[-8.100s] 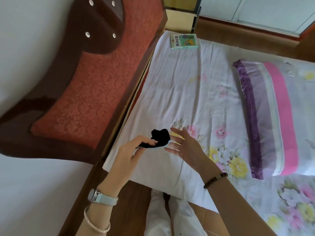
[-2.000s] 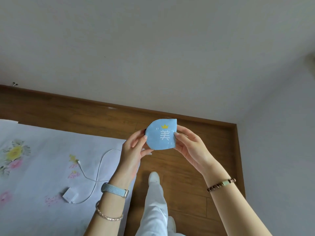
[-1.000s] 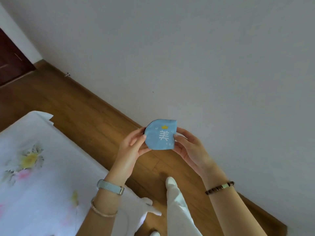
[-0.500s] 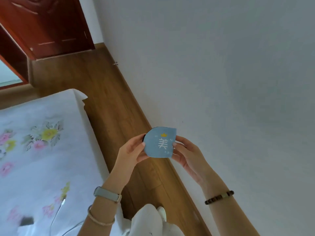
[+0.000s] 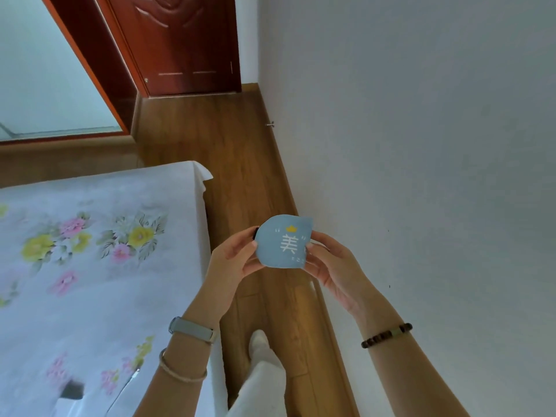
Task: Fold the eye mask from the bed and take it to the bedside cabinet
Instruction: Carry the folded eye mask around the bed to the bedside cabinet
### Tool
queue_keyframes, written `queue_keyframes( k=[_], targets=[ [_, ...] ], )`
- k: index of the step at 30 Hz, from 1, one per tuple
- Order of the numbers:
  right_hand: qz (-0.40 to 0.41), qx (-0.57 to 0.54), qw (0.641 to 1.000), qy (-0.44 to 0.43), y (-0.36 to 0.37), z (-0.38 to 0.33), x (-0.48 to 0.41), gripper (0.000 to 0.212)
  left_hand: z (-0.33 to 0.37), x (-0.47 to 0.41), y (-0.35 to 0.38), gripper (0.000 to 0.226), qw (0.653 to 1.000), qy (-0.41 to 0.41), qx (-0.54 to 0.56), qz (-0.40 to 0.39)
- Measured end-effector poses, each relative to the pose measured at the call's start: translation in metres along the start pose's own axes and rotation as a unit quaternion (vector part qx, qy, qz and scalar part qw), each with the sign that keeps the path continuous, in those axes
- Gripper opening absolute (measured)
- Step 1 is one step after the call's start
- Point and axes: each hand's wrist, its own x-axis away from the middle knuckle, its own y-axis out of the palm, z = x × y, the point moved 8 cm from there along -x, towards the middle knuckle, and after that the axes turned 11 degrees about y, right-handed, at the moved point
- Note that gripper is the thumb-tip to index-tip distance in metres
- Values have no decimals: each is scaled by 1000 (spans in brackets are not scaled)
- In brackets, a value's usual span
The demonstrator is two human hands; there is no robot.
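I have both hands up in front of me with the eye mask (image 5: 284, 241) between them. My left hand (image 5: 233, 260) pinches the mask's left edge, thumb on the front face and the other fingers behind it. My right hand (image 5: 332, 266) pinches the right edge the same way, thumb tip on the front. The mask is folded to a rounded half-shape, light blue, with a white character and a small yellow mark printed on the side facing me; a thin dark edge shows at its upper left. It is held in the air over the wooden floor (image 5: 240, 176), touching nothing but my fingers.

On my left wrist I see a watch with a pale band (image 5: 192, 329) and a thin bangle (image 5: 180, 370) below it; on my right wrist, a dark bead bracelet (image 5: 386, 335). Below the hands a white trouser leg and sock (image 5: 260, 371) stand on the floor.

To the left is the bed (image 5: 90, 266) with its white flowered sheet, its edge just beside my left forearm. To the right a plain pale wall (image 5: 421, 145) runs along the floor strip. Far ahead stands a dark red wooden door (image 5: 180, 43).
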Motion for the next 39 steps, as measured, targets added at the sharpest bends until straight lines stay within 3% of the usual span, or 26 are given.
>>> queue_keyframes(
  k=[11,18,30,39],
  targets=[
    [-52,92,994,-7,91,-96,-143,24,61,-138,-68,35,997,16,-51,51],
    [-93,90,991,24,133,-134,-233,26,75,-217,-99,34,996,20,-36,84],
    [-155,115,978,80,202,-238,-417,29,104,-401,-142,35,977,28,-29,210],
    [-173,138,970,96,254,-292,-519,27,113,-510,-186,29,970,34,0,240]
  ],
)
